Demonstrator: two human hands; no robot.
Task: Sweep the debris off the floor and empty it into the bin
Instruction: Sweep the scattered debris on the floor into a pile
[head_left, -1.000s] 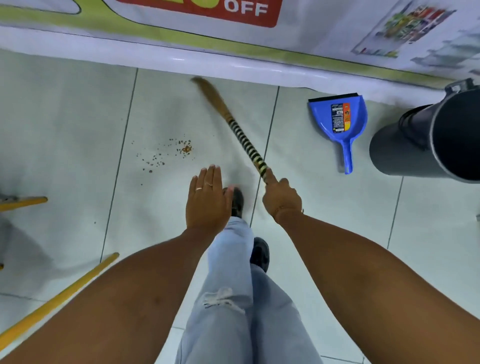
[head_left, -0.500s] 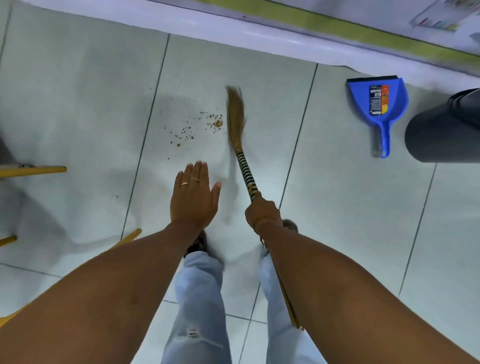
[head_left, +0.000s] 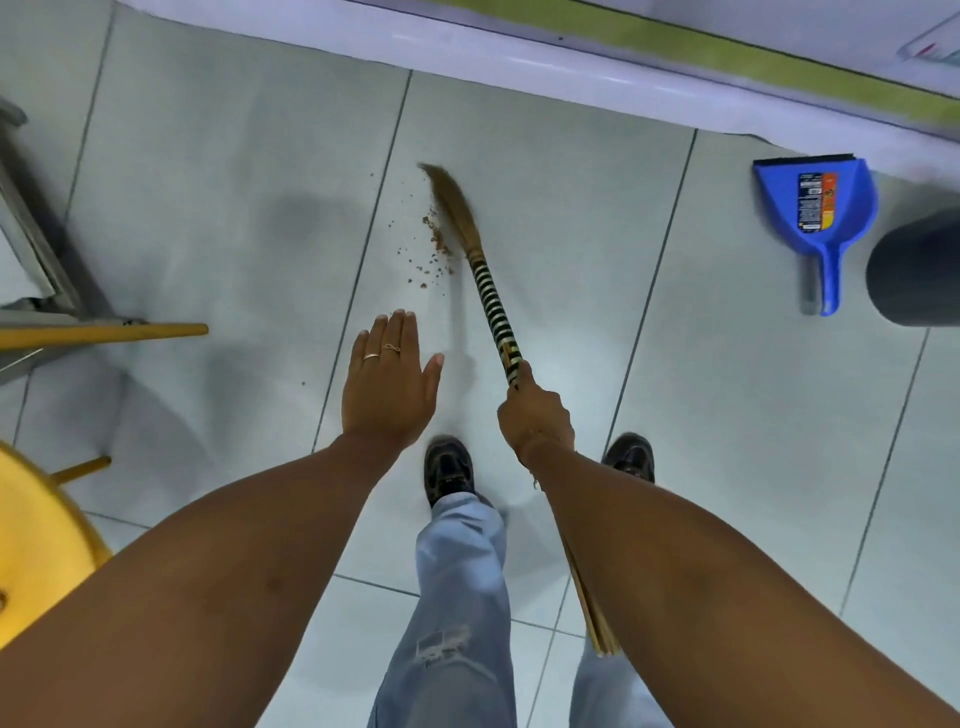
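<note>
The right hand is gripping, fingers wrapped tight, the black-and-cream striped handle of a brown straw broom, whose bristle tip is lying on the pale grey tiled floor. The small brown crumbs of debris are sitting scattered just beside the bristles, on their left. The left hand is hovering flat with fingers spread, holding nothing. A blue plastic dustpan is lying well apart at right, near the dark grey round bin.

Bare forearms; two rings — pale blue ripped jeans; dark shoes.
</note>
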